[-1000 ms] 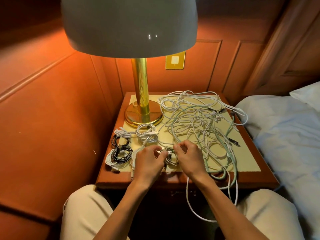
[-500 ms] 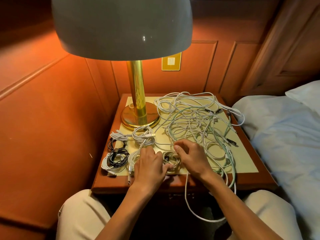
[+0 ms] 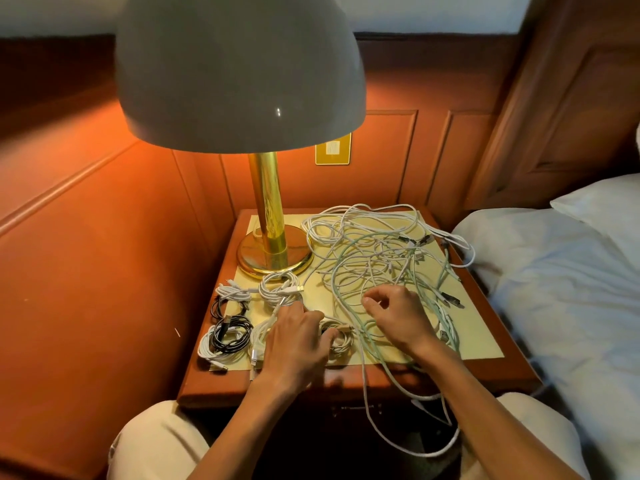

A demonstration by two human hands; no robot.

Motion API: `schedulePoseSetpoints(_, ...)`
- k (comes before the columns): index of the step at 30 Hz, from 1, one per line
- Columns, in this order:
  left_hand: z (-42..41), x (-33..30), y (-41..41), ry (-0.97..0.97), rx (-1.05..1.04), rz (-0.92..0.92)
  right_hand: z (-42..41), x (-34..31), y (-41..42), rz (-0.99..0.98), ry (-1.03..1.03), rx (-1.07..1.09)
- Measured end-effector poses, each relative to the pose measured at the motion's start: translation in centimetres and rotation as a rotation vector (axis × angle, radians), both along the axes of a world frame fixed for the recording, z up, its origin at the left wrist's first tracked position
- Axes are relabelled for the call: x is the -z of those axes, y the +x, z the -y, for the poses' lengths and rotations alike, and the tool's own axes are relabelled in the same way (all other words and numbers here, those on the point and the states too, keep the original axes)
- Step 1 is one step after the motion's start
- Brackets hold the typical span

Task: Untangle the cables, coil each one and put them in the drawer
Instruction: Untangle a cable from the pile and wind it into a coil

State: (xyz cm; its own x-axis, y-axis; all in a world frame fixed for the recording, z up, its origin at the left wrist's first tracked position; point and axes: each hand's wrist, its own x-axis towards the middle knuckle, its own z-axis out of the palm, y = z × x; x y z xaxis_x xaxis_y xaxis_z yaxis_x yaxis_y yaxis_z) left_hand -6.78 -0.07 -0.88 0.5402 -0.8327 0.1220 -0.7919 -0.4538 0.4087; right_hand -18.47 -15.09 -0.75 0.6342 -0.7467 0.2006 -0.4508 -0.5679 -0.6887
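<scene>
Left hand: the left hand [image 3: 294,337] lies palm-down at the front of the nightstand [image 3: 214,393], fingers fairly flat, covering part of a small beige coil [image 3: 341,336] and the white cable [image 3: 259,337] beside it. Whether the fingertips pinch anything underneath cannot be told.
Right hand: the right hand [image 3: 398,315] is raised over the near edge of the tangle, fingers loosely curled, thumb and forefinger close together. A thin strand may sit between them; too fine to make out.
Tangle: the loose tangle of white and pale green cables [image 3: 381,251] covers the right half of the cream mat [image 3: 485,344]. Single cables cannot be followed through it.
Hanging loop: one white cable [image 3: 398,441] drops over the front edge and hangs between the knees; its ends are lost in shadow.
Finished coils: two white coils [image 3: 280,289] near the lamp base, and a black coil on a white one [image 3: 228,336] at the front left corner.
Drawer: only a dark handle [image 3: 356,407] under the front edge shows; the drawer front is in shadow.
Lamp: the brass lamp [image 3: 268,216] stands at the back left; its shade hides much of the wall and is cut off at the top.
Bed: the white bedding [image 3: 571,289] runs out of view on the right.
</scene>
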Motion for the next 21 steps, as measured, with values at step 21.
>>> schedulePoseSetpoints(21, 4.4, -6.9, -1.3, -0.387, 0.134, -1.531, -5.3, -1.3, -5.7, 0.167, 0.459, -0.257)
